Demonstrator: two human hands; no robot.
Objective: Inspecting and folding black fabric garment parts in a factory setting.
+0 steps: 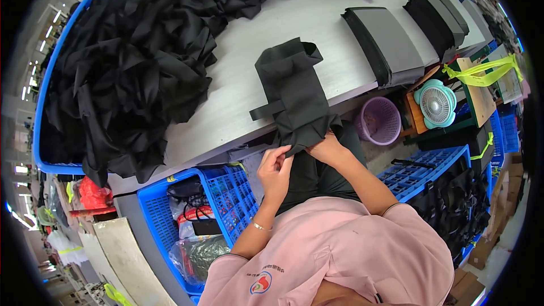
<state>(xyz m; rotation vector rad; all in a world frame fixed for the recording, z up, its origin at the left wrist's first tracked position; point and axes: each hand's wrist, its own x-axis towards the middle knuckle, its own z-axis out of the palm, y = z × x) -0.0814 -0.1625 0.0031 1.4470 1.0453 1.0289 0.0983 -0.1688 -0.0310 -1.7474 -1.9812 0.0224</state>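
Observation:
A black fabric piece point(294, 88), shaped like a flat pouch with a short strap sticking out on its left, lies over the table's near edge. Its far end is folded up on the white table; its near end hangs toward my lap. My left hand point(274, 171) pinches the near left corner between thumb and fingers. At the near right side, my right hand point(327, 149) grips the same fabric, with some of its fingers hidden by the cloth. A large heap of loose black fabric pieces point(130, 68) rises to the left.
Stacks of flat black pieces point(396, 45) stand at the table's right. Below that edge are a purple basket point(380, 120) and a turquoise fan point(436, 103). Blue crates flank me: one with bags point(148, 204) at left, another with black items point(430, 164) at right.

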